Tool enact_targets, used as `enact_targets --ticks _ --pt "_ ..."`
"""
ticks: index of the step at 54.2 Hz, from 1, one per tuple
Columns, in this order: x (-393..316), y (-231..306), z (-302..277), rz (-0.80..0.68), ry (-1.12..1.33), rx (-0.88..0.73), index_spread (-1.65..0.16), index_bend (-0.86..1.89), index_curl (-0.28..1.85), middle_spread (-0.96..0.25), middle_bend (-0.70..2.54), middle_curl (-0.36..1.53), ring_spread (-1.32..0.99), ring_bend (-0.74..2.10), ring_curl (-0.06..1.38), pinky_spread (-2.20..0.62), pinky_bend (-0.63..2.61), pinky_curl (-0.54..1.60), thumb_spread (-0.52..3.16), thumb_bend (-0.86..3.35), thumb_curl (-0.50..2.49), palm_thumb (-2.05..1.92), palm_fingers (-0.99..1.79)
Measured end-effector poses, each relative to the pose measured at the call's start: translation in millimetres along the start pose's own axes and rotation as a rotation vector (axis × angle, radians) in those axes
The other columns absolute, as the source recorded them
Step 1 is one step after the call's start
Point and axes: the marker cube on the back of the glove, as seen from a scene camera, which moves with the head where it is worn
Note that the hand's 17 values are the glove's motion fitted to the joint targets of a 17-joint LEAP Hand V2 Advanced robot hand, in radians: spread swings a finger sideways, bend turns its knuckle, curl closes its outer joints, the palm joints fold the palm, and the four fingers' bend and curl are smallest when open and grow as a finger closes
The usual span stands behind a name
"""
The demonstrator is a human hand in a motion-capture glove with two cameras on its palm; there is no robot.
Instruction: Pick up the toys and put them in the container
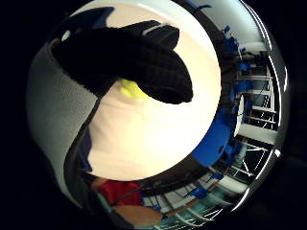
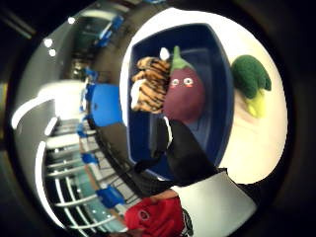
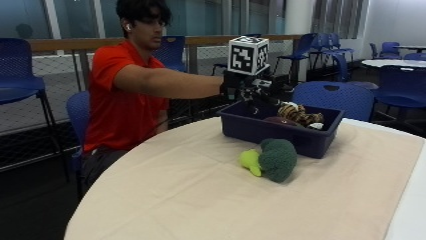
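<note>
Outside view: my gloved right hand (image 3: 256, 92) is stretched out at centre frame, above the near-left rim of the dark blue container (image 3: 266, 131), which stands on the cream-covered table (image 3: 200, 200). Inside the container, at its right end, lie a tiger-striped plush toy (image 3: 301, 114) and a purple eggplant toy (image 3: 278, 120), touching one another. A green broccoli toy (image 3: 273, 159) lies on the cloth just in front of the container, at centre frame, below and apart from my hand.

Thumb-side palm view: the eggplant toy (image 2: 183, 94) and the striped toy (image 2: 150, 84) lie side by side within the container's blue walls (image 2: 222, 98); the broccoli toy (image 2: 252, 79) lies outside the wall, on the cloth. A black-gloved finger (image 2: 185, 153) reaches across the lower centre, straight, with nothing in it.

Little-finger-side palm view: black-gloved fingers (image 1: 134, 60) extend across the upper centre, holding nothing; a yellow-green patch (image 1: 130, 90) shows beneath them, too little of it visible to identify.
</note>
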Motion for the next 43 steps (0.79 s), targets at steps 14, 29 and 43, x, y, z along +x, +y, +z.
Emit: enact_targets --ticks 14,29,43 --pt "76 -12 26 0.121 -0.037 -0.004 -0.42 0.16 0.43 -0.06 0.09 0.17 0.10 0.18 0.30 0.12 1.31 0.39 1.29 -0.01 0.42 0.05 -0.19" --pt "97 -46 55 0.130 -0.089 -0.004 -0.42 0.19 0.41 -0.06 0.09 0.15 0.10 0.17 0.29 0.12 1.27 0.36 1.31 -0.01 0.38 0.07 -0.17" --pt "90 -74 86 0.108 -0.075 -0.039 -0.43 0.18 0.39 -0.06 0.11 0.14 0.10 0.17 0.28 0.12 1.26 0.35 1.27 -0.02 0.36 0.07 -0.15"
